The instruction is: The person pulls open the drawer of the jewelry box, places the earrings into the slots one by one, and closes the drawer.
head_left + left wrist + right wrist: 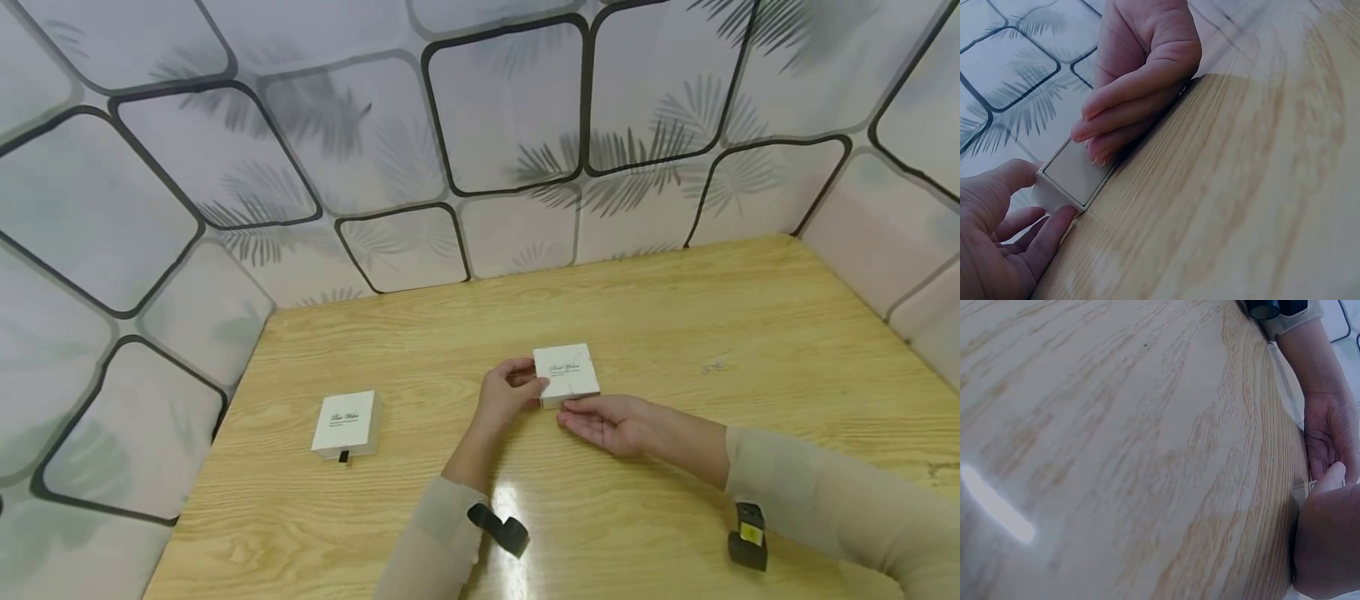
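A small white gift box with dark script on its lid sits at the middle of the wooden table. My left hand grips it by its left side, thumb on the near corner. In the left wrist view, this left hand holds the end of the box, whose framed front face shows. My right hand lies at the near edge, palm partly turned up, its extended fingertips right at the front face. The right fingers cover part of that face. The right wrist view largely hides the box behind the nearer hand.
A second white box with similar script and a black ribbon tab stands to the left on the table. A small pale mark shows to the right. Patterned fabric walls border the table's back and sides.
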Demonstrator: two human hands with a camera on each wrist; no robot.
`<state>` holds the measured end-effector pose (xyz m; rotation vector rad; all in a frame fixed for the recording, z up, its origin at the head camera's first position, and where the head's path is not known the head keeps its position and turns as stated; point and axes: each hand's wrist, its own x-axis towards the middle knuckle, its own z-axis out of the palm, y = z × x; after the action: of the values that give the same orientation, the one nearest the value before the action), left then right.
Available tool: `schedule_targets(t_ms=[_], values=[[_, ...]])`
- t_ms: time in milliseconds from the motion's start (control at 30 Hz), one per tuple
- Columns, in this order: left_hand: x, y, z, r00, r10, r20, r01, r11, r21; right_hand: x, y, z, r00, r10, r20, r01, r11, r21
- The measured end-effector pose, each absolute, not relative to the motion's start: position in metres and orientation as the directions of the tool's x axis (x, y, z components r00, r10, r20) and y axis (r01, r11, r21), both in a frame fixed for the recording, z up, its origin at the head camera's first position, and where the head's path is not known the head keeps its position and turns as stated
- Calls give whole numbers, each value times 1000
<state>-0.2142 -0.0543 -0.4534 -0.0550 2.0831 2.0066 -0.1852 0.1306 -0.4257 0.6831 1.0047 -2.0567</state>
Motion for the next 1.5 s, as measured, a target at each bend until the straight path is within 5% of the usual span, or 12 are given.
schedule_targets(t_ms=[800,1100,1300,1500], values=[[-217,-52,-453,-967,122,-223,-219,46,975,-179,155,-414,-669,-351,-655,740,-235,-630],[-214,-52,-448,-966,134,-221,-217,48,975,-190,172,-405,-602,-418,-680,777,-111,-620],[-215,-52,-451,-967,133,-217,-211,57,976,-193,174,-407,-642,-420,-641,718,-37,-695],[-215,-52,-451,-965,131,-229,-223,57,973,-197,174,-408,-726,-361,-585,550,205,-809]])
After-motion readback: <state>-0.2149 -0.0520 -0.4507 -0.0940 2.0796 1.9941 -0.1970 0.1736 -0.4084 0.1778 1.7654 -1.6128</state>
